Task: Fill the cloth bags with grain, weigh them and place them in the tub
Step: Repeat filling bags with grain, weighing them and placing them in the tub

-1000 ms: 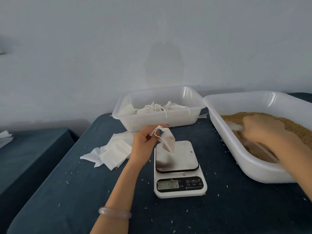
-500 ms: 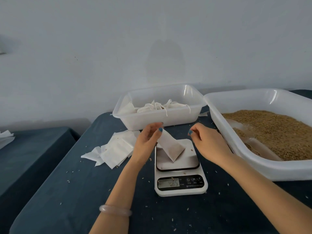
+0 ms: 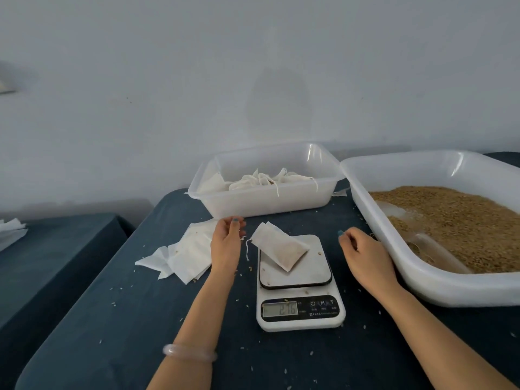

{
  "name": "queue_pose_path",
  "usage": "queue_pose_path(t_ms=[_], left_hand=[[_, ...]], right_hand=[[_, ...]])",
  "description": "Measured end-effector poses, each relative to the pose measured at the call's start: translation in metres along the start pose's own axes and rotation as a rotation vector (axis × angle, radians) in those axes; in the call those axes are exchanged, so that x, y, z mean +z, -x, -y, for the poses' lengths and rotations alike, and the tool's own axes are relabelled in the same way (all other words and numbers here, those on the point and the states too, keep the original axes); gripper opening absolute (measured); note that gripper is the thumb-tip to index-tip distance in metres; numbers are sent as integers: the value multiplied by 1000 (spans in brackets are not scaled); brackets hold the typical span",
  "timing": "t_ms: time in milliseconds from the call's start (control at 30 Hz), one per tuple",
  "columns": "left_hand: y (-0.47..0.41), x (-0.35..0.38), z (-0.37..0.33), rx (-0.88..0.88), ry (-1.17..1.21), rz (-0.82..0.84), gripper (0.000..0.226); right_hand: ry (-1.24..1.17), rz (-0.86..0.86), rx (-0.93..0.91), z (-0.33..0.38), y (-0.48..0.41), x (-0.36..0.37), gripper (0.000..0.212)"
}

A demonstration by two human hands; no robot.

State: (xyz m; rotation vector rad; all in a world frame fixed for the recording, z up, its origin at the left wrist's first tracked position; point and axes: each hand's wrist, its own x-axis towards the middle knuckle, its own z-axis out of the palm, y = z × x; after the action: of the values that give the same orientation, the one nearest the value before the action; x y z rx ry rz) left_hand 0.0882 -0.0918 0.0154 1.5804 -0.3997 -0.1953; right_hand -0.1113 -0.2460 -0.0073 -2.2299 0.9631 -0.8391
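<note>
A small white cloth bag partly filled with grain lies tilted on the platform of the white kitchen scale, its drawstring hanging off the left edge. The display shows a reading. My left hand hovers just left of the bag, fingers loosely curled, holding nothing. My right hand hangs right of the scale, fingers relaxed and empty. Behind the scale stands a clear tub with several filled bags. A large white tray of brown grain sits at the right.
A pile of empty white bags lies left of my left hand. A clear scoop rests in the grain. Loose grains are scattered over the dark blue tablecloth. A second blue table stands at the left.
My left hand has let go of the bag, which now lies on the scale. My right hand came out of the grain tray and now hangs beside the scale.
</note>
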Motion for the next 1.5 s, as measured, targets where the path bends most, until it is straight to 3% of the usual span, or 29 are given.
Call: queue_pose_path(t_ms=[533, 667, 800, 1033, 1233, 1400, 1500], left_hand=[[2, 1, 0, 4, -50, 15, 16], [3, 0, 0, 47, -181, 51, 13], [8, 2, 0, 149, -366, 130, 22], [16, 10, -6, 269, -489, 301, 50], [15, 14, -18, 311, -484, 337, 35], [-15, 0, -52, 372, -494, 320, 5], [-57, -14, -79, 389, -522, 178, 17]], right_hand=[[76, 28, -4, 2, 5, 0, 31], [84, 23, -6, 3, 5, 0, 31], [90, 20, -17, 2, 6, 1, 31], [85, 24, -24, 2, 8, 0, 30], [97, 20, -33, 3, 8, -1, 30], [108, 20, -29, 4, 8, 0, 32], [96, 22, -18, 4, 7, 0, 34]])
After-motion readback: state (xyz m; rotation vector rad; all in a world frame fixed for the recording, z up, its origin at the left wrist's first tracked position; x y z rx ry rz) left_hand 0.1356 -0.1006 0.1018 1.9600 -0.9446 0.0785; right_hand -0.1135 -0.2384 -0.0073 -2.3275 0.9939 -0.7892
